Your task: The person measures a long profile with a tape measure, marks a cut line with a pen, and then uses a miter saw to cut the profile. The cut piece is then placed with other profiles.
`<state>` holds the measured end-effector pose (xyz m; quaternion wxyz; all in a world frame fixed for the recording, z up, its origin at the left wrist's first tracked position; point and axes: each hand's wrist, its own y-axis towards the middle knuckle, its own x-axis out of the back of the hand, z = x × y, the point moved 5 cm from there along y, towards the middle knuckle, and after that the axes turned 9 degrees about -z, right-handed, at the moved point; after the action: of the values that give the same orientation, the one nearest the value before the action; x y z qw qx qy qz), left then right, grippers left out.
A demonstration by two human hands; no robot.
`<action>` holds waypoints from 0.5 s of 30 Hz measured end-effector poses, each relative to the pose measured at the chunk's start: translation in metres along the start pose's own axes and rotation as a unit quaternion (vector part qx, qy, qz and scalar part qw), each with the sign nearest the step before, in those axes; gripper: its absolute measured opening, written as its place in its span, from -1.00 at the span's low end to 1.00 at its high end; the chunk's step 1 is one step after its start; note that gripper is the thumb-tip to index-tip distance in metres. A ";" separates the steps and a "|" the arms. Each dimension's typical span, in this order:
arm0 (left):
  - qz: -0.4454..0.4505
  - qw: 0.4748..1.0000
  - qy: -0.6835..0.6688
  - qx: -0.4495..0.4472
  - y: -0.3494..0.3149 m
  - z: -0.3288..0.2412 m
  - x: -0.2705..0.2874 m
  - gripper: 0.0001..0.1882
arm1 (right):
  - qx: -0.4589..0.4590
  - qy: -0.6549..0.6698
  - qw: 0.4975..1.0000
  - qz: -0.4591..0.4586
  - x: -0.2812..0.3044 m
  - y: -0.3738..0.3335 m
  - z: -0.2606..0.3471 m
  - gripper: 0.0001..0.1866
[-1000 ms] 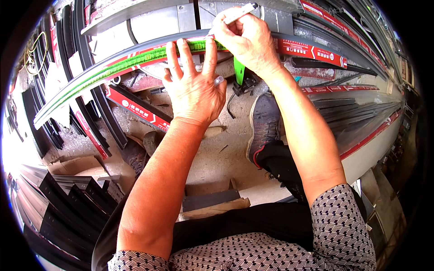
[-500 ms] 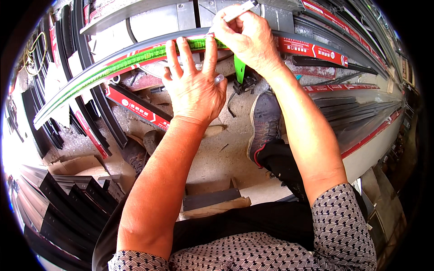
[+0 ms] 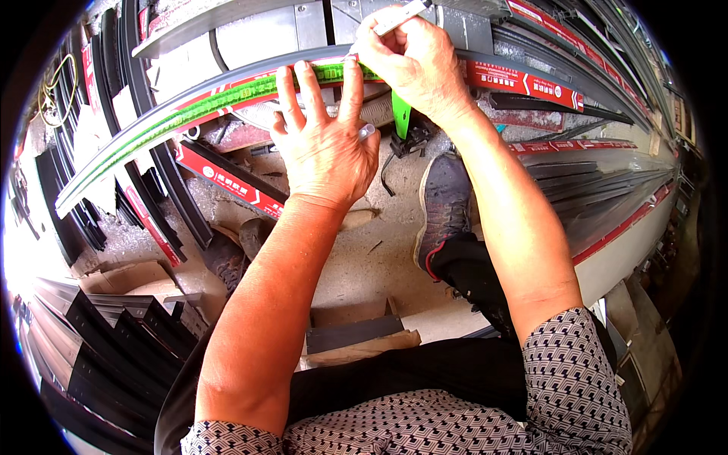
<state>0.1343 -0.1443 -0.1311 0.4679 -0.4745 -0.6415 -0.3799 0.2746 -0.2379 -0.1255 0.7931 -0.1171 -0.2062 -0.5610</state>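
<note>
Green measuring tape [image 3: 227, 95] lies along the grey metal profile [image 3: 189, 102] ahead. Left hand [image 3: 326, 148] presses it flat, fingers spread; right hand [image 3: 417, 64] grips a white marker [image 3: 398, 15]. Tape may slip if pressure eases, spoiling the mark. No containers show.
</note>
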 end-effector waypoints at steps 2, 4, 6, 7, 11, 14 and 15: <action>-0.001 1.000 0.000 0.001 0.000 0.000 0.000 0.01 | 0.009 0.013 1.000 -0.003 -0.001 0.000 0.001 -0.77; -0.004 1.000 -0.001 -0.001 0.000 0.001 0.000 0.01 | -0.001 0.012 1.000 0.005 -0.001 0.000 0.000 -0.78; -0.006 1.000 -0.002 -0.002 0.000 0.001 -0.001 0.01 | -0.002 0.009 1.000 0.008 -0.001 0.000 0.001 -0.78; -0.007 1.000 -0.001 -0.003 0.000 0.001 -0.001 0.01 | 0.002 0.006 1.000 0.007 -0.001 0.000 0.000 -0.78; -0.009 1.000 -0.001 -0.003 0.000 0.000 0.000 0.02 | 0.013 0.011 1.000 0.006 -0.001 0.001 -0.001 -0.78; -0.006 1.000 0.001 -0.002 0.000 0.001 -0.001 0.03 | 0.007 0.014 1.000 0.014 -0.002 0.001 -0.001 -0.79; -0.005 1.000 0.001 -0.002 0.000 0.001 -0.001 0.03 | 0.000 0.016 1.000 0.014 -0.002 0.001 -0.001 -0.79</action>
<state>0.1339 -0.1439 -0.1326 0.4659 -0.4714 -0.6428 -0.3841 0.2749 -0.2365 -0.1276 0.8043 -0.1112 -0.1918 -0.5513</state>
